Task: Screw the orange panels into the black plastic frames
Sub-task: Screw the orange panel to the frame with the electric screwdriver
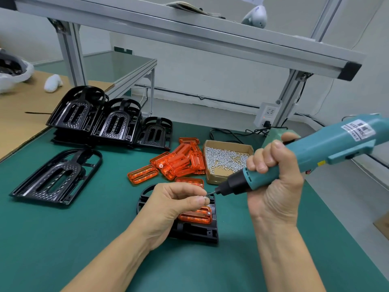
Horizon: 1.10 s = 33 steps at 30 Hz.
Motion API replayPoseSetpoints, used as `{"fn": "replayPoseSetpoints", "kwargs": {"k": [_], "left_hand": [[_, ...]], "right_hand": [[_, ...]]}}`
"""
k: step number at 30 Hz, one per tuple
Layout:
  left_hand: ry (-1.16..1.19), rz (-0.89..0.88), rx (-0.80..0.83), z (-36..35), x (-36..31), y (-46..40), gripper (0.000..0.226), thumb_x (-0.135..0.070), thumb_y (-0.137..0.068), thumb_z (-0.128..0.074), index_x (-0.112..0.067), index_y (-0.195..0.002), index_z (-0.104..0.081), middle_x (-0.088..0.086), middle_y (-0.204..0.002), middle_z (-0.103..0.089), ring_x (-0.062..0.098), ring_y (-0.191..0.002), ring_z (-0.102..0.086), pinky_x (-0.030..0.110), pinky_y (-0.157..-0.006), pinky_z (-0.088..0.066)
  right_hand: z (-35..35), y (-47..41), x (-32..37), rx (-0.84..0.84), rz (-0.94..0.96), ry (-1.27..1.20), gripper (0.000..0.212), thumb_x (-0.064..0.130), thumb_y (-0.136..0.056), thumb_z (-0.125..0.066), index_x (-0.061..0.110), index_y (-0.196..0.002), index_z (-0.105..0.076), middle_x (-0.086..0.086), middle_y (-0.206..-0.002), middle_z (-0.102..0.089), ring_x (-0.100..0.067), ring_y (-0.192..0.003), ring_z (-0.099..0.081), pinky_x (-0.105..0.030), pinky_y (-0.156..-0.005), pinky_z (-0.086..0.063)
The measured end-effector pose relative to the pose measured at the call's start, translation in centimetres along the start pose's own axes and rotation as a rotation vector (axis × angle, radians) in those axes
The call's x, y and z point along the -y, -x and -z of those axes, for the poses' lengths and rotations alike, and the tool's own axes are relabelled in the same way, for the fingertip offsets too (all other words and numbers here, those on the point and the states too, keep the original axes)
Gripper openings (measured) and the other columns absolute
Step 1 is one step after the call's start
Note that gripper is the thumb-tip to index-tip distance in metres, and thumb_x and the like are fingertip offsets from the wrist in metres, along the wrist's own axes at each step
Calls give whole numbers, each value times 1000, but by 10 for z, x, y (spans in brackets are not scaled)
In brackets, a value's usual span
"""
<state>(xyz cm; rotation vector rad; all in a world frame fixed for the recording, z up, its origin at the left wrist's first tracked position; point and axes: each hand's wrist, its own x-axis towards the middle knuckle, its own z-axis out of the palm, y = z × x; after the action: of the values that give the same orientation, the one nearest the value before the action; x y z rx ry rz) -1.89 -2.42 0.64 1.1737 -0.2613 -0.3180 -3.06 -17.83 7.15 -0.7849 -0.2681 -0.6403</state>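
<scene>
Over on the far left there's a sheet of cardboard [23,114] lying on the green mat [88,239], and next to it a stack of black frames [101,121] piled up at the back, with one lone black frame [59,178] lying flat on the mat a bit nearer. Moving toward the middle, there's a loose heap of orange panels [179,163], some lying flat and some leaning on each other. Just below that heap the left hand [172,205] hangs over the frame being worked on [195,232], which has an orange panel [197,216] sitting in it. Thumb and forefinger are pinched together on a small screw [205,197], the other fingers curled in. The screw is right at the tip of the driver bit, looks like it's touching. Right of the panel heap sits an open cardboard box of screws [226,160], pretty full. Then the right hand [273,178] has all its fingers wrapped tight round a teal electric screwdriver [305,157], held slanted so the black nose points down-left at the screw. Behind that, a white power socket [267,114] is mounted on the metal post.
</scene>
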Motion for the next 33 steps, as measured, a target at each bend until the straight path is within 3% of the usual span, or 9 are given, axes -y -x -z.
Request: {"fn": "replayPoseSetpoints", "kwargs": {"k": [23,33], "left_hand": [[48,-9,-45,1,5,-2,21,-19,-51,-79,-11,-71,-77,12,-72,-72,13,-67,-67,17,-63,-51],[-71,-92,-49,0,6,-1,20,-21,-55,-78,-14,-73,-78,11,-75,-74,13,-71,-69,17,-65,-52]], "right_hand": [[-2,3,-2,33,17,6,20,3,-81,-46,19,-92,-48,9,-51,-38,-6,-41,-37,-19,-46,-37],[0,5,-7,55,40,25,21,1,-83,-46,19,-92,-50,9,-51,-39,-6,-41,-39,-19,-46,-39]]}}
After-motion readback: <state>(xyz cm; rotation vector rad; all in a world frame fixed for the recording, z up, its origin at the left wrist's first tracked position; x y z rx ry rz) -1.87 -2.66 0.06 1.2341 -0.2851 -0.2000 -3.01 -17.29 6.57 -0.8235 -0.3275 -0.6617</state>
